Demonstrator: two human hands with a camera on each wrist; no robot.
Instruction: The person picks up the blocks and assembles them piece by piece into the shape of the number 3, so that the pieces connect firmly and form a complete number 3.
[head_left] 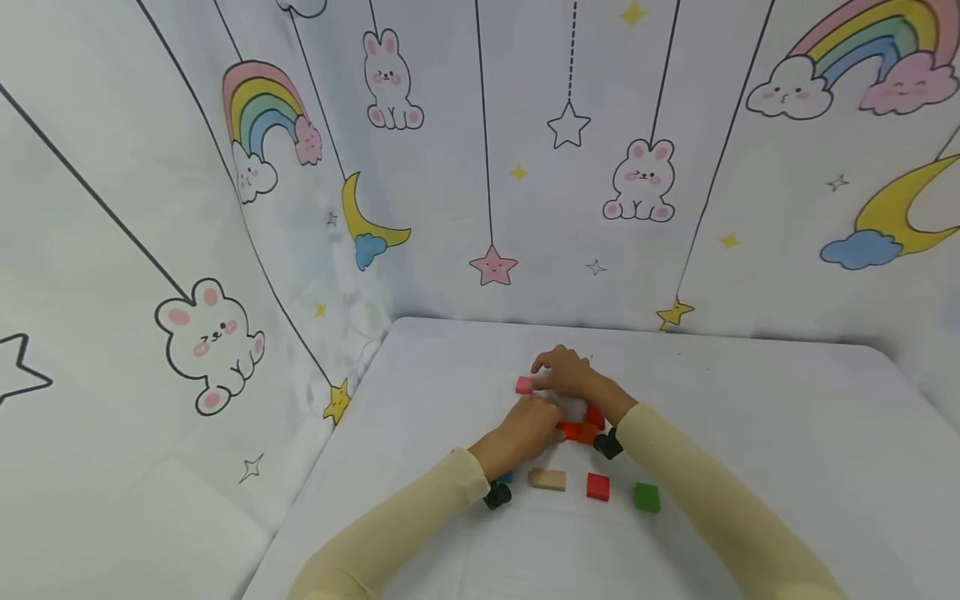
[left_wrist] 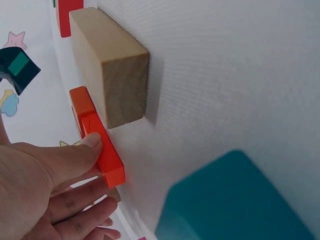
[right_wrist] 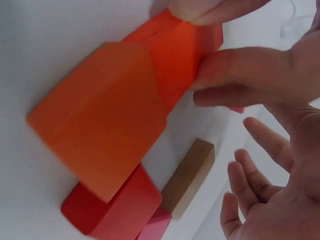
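Left grip (head_left: 528,425) pinches red-orange block (left_wrist: 105,150); right grip (head_left: 568,372) loose, fingers spread.
Left wrist view: teal block (left_wrist: 232,202) cut off toward five o'clock.

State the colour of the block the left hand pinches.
Orange-red block; the left wrist view shows it best.

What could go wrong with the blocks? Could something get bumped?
Maybe! The left hand pinches the orange-red block, which looks right up against the orange block, so one might nudge the other. The right hand is very close to the pink block and could knock it. The right sleeve is beside the dark green block and might brush it.
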